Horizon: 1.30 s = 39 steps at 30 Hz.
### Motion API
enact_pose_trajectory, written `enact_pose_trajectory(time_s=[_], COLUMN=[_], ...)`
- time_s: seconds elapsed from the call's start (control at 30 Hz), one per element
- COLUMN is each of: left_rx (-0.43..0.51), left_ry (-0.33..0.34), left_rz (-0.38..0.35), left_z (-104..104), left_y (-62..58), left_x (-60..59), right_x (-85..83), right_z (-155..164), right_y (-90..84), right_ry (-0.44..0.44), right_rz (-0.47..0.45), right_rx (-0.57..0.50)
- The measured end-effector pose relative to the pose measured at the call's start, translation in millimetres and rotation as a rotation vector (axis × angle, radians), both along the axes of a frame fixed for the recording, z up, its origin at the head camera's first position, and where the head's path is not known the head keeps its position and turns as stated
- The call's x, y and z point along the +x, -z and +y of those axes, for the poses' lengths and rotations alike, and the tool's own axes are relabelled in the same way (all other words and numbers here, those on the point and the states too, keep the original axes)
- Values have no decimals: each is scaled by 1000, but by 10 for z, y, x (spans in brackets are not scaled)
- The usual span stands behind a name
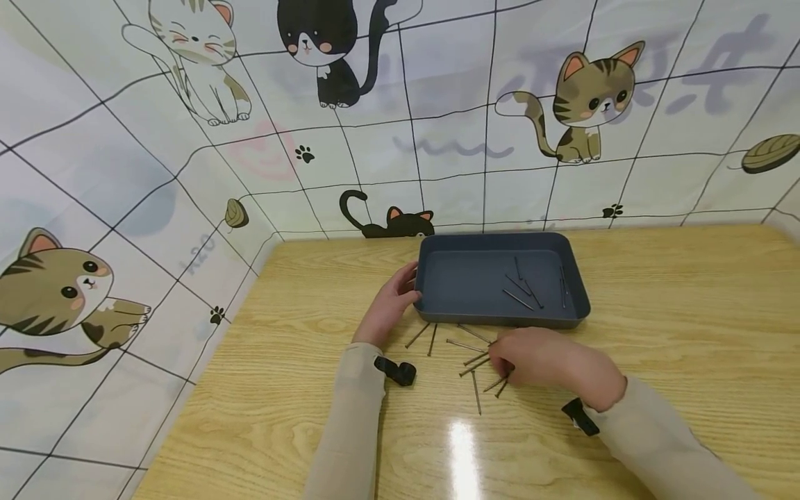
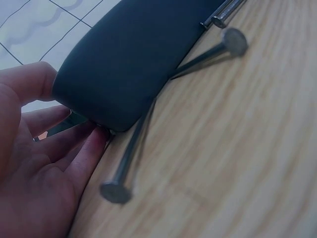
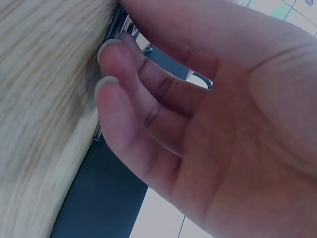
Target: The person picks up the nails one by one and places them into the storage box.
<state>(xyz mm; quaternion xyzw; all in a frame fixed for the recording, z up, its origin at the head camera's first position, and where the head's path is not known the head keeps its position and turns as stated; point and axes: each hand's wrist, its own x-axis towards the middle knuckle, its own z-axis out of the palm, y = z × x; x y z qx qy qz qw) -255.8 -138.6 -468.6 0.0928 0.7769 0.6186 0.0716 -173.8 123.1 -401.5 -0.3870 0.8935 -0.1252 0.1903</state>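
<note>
My left hand (image 1: 390,305) rests against the left end of a dark blue-grey tray (image 1: 462,321), thumb near its front corner. In the left wrist view, the fingers (image 2: 81,148) touch the tray's corner, and a steel nail (image 2: 130,151) lies just beside it. In front of the tray, my right hand (image 1: 537,357) bends down over several nails (image 1: 465,344) on the table. In the right wrist view, its thumb and curled fingertips pinch at a dark nail (image 3: 117,22) low on the tabletop, partly hidden by the hand. Several more nails (image 1: 517,300) lie inside the tray.
The wooden table (image 1: 281,389) runs back to a wall covering (image 1: 450,167) printed with cartoon cats. Two loose nails (image 1: 417,335) lie near the left hand by the tray's front. Each sleeve carries a black wrist camera (image 1: 400,372). Light glares off the table front.
</note>
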Motion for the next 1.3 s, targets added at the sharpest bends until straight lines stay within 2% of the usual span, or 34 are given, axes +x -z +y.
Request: enact_pose_trajectory(time_s=[0.17, 0.43, 0.7, 0.83, 1.03, 1.13, 1.3], left_rx=[-3, 22, 6, 4, 8, 15, 28], left_ry=[1, 39, 43, 36, 42, 45, 56], left_rz=[-18, -50, -42, -47, -48, -44, -36], left_z=[-2, 20, 26, 23, 22, 24, 23], left_y=[-27, -241, -275, -276, -284, -285, -276], left_x=[14, 123, 139, 136, 144, 147, 145], right_x=[-4, -19, -61, -100, -140, -156, -209], right_z=[-7, 3, 64, 76, 66, 74, 122], right_y=[-9, -38, -88, -122, -156, -166, -168], right_ry=[8, 44, 69, 80, 158, 160, 178], right_rz=[-23, -62, -54, -19, 15, 65, 193], right_rx=[8, 5, -69, -105, -135, -176, -302])
